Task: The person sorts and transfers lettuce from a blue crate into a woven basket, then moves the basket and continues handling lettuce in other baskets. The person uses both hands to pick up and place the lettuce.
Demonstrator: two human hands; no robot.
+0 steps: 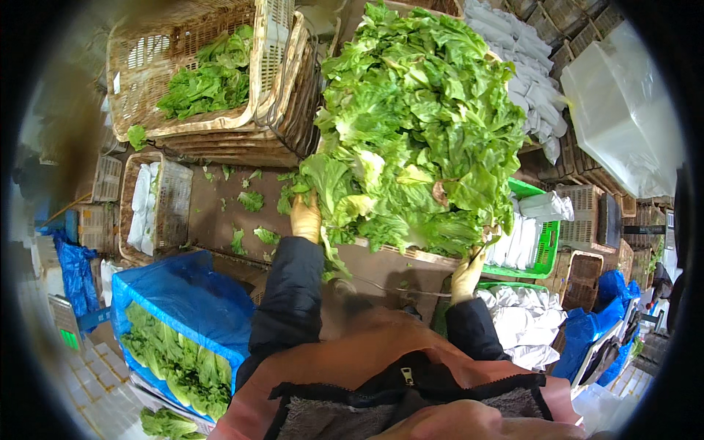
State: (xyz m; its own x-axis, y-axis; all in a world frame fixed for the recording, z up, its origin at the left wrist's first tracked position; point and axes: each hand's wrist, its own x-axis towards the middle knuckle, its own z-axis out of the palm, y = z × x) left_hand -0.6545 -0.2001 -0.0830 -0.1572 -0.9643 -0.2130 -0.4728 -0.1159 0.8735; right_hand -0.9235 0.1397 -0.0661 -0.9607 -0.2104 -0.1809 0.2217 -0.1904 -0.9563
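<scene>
A large heap of loose green leaf lettuce lies before me, hiding most of the crate under it. Only part of the crate's pale front rim shows. My left hand, in a yellowish glove, touches leaves at the heap's near left edge; its fingertips are partly covered by them. At the near right corner is my right hand, gloved the same way. Its fingers reach up by the rim, where a thin dark thing shows; whether that is a tool or a leaf, and whether it is held, I cannot tell.
Stacked plastic crates, the top one holding lettuce, stand at the upper left. Leaf scraps litter the floor. A blue-lined container of lettuce is at the lower left. White packets fill a green crate on the right.
</scene>
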